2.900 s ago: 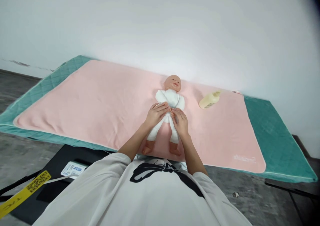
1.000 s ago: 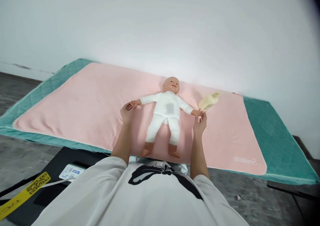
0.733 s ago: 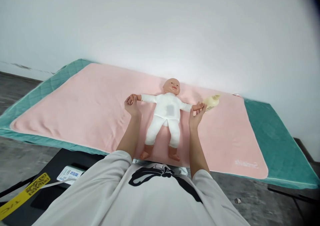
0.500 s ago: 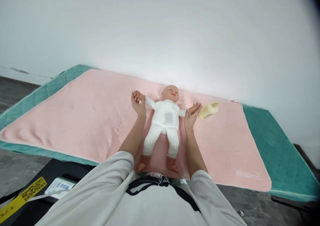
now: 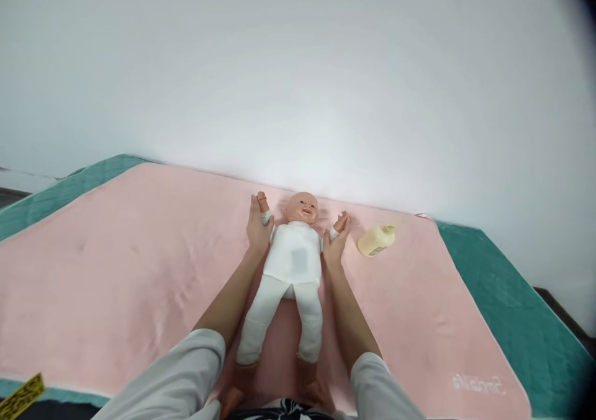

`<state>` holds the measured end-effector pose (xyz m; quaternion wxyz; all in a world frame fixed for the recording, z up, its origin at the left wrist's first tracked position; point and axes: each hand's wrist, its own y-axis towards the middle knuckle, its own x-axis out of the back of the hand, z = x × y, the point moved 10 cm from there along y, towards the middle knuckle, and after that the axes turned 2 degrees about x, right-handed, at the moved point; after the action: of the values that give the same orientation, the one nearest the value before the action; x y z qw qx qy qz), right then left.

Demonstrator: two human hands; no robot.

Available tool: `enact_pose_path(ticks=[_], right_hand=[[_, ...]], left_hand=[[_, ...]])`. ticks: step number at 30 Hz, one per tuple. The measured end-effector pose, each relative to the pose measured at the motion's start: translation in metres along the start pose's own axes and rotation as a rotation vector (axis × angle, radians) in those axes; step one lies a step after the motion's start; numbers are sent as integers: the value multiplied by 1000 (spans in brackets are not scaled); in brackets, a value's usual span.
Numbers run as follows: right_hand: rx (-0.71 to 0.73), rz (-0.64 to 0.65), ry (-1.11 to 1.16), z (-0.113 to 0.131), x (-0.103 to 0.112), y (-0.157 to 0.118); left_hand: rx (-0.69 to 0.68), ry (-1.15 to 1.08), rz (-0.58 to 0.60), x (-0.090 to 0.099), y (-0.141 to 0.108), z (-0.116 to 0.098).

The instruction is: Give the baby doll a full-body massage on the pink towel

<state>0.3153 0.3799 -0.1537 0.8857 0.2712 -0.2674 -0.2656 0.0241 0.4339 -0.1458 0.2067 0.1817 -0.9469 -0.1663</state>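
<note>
A baby doll (image 5: 293, 252) in a white top and white trousers lies on its back on a pink mat (image 5: 177, 240), its bare feet toward me. Each of its arms is bent up beside the head. My left hand (image 5: 257, 229) holds the doll's arm at the left, the thumb across the wrist and the fingers stretched up behind the small hand. Around the other forearm, my right hand (image 5: 335, 243) is closed, its fingertips partly hidden behind the doll's hand. A pale yellow bottle (image 5: 376, 241) lies a little to the right of my right hand.
Beneath the mat a green quilted pad (image 5: 503, 277) shows at both sides. A plain white wall (image 5: 298, 85) rises behind the far edge. At the lower left corner is a yellow strip with a black printed pattern (image 5: 22, 396).
Both my hands have moved inward with the doll's arms, which were spread out sideways and are now bent up near its head. The view has shifted, so the doll sits lower in it.
</note>
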Motion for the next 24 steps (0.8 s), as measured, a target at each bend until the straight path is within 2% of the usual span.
enact_pose_path(ticks=[7, 11, 13, 16, 20, 24], right_hand=[[7, 98, -106, -11, -8, 0], [-26, 127, -51, -17, -12, -2], [-69, 136, -28, -24, -14, -3], [-95, 160, -72, -31, -17, -4], [-64, 177, -132, -28, -17, -1], [-52, 214, -189, -25, -19, 3]], left_hand=[[-32, -23, 60, -8, 6, 11], [-22, -34, 225, -28, 7, 19], [15, -24, 272, -34, 7, 26], [56, -27, 291, -37, 7, 36], [86, -43, 304, -40, 6, 45], [98, -37, 321, -42, 4, 43]])
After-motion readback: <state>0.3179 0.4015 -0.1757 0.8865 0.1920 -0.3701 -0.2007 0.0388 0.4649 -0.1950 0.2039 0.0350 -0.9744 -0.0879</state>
